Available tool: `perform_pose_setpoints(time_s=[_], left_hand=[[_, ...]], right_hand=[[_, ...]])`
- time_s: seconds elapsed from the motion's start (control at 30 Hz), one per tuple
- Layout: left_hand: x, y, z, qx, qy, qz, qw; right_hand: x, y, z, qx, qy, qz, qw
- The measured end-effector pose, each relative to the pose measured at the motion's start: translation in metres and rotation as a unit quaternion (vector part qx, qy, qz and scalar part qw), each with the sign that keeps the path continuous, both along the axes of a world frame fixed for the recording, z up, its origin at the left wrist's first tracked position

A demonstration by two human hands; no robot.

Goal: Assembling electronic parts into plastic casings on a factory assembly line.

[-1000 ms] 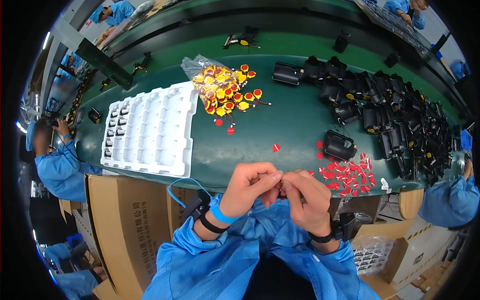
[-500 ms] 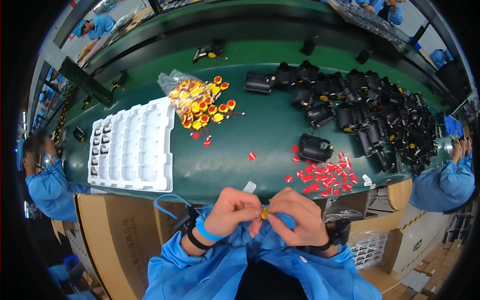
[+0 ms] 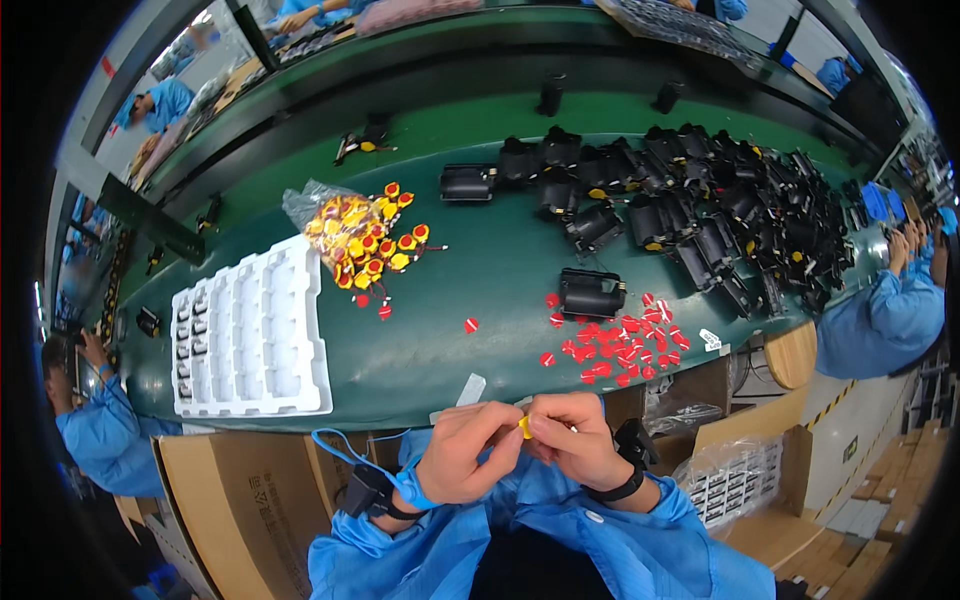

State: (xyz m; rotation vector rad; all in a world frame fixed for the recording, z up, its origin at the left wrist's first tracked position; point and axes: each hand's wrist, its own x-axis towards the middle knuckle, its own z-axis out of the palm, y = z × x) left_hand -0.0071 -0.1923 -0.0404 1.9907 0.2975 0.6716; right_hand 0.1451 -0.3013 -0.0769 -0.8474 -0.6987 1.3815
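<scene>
Just past the table's near edge, in front of my body, my left hand [image 3: 467,452] and my right hand [image 3: 577,442] meet fingertip to fingertip. Pinched between them is a small yellow disc-shaped part [image 3: 525,428], largely covered by the fingers. On the table beyond my right hand, many flat red round pieces [image 3: 622,348] lie scattered beside a single black plastic housing [image 3: 590,293]. Farther left, a clear plastic bag [image 3: 310,205] spills yellow discs with red round faces [image 3: 372,268], some trailing thin wires.
A white compartment tray [image 3: 318,375] at left holds small dark parts in its left columns. A heap of black housings [image 3: 705,215] covers the right side. Cardboard boxes [image 3: 245,500] stand below the table edge. Other people work at left [image 3: 105,425], right [image 3: 880,325] and across.
My view has turned, so the table's things appear shifted left. My fingers have re-gripped the yellow part, more of which now shows, and my hands sit closer together.
</scene>
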Motion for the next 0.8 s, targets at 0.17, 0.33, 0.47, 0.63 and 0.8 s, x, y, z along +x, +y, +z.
perform_pose_setpoints(time_s=[0.17,0.33,0.47,0.63,0.8], left_hand=[[-0.006,-0.009,-0.005,-0.05,0.024,-0.016,0.998],[0.008,-0.021,0.0,-0.082,0.001,0.013,0.997],[0.018,-0.017,-0.002,-0.019,-0.01,0.002,1.0],[0.054,-0.003,0.025,0.183,-0.023,-0.009,0.983],[0.162,0.008,0.049,0.554,0.062,-0.078,0.827]], right_hand=[[-0.008,-0.001,-0.007,0.024,0.081,-0.029,0.996],[-0.007,-0.004,-0.006,0.028,0.101,-0.052,0.993],[0.005,-0.011,0.003,0.031,0.158,-0.032,0.986],[0.038,-0.037,0.012,0.083,0.252,-0.139,0.954],[0.08,-0.065,0.008,0.112,0.169,-0.379,0.903]])
